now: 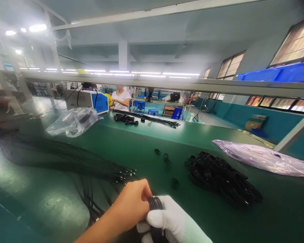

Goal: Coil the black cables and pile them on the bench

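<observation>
Bare left hand fingers pinched on coiled cable. Gloved right hand clamped beneath, likely steadying it. Coil held low-centre above tabletop. Coil pile within right reach, loose wires left.

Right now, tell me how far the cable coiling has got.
Done: a pile of coiled cables lies on the right. In hand: the left hand and gloved right hand hold one black coil. Left: a spread of uncoiled cables on the left.
</observation>
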{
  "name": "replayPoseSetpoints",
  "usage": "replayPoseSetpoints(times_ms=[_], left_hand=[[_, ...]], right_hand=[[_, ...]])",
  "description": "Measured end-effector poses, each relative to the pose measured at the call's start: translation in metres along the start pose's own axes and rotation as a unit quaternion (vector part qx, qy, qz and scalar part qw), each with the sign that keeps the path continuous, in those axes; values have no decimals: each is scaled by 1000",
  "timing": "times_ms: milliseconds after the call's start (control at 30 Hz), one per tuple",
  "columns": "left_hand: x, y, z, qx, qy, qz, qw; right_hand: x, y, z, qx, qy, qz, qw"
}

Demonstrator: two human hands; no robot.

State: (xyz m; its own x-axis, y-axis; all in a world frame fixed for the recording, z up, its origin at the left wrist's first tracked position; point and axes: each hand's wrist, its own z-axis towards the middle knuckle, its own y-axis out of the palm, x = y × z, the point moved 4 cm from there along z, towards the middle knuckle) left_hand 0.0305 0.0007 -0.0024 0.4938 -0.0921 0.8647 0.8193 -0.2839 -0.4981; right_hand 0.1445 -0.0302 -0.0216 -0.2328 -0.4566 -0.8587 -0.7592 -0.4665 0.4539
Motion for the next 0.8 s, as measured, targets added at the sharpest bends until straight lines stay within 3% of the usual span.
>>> replayPoseSetpoints(times_ms=[67,300,433,567,667,800], left_hand=[[-1,0,1,4,0,5,1000],[3,2,5,58,61,-2,996],[-3,-2,0,67,86,33,994],[-16,14,-16,20,137,98,986],[-16,23,-28,20,194,146,970],[-4,5,-26,0,134,38,990]], right_hand=[[2,-4,1,7,18,-4,1000],[0,1,5,5,-18,-30,999],[9,-8,7,42,-18,45,998],[13,-13,12,10,-63,121,991],[9,-15,13,-2,-107,131,986],[8,-17,6,-12,-26,129,991]])
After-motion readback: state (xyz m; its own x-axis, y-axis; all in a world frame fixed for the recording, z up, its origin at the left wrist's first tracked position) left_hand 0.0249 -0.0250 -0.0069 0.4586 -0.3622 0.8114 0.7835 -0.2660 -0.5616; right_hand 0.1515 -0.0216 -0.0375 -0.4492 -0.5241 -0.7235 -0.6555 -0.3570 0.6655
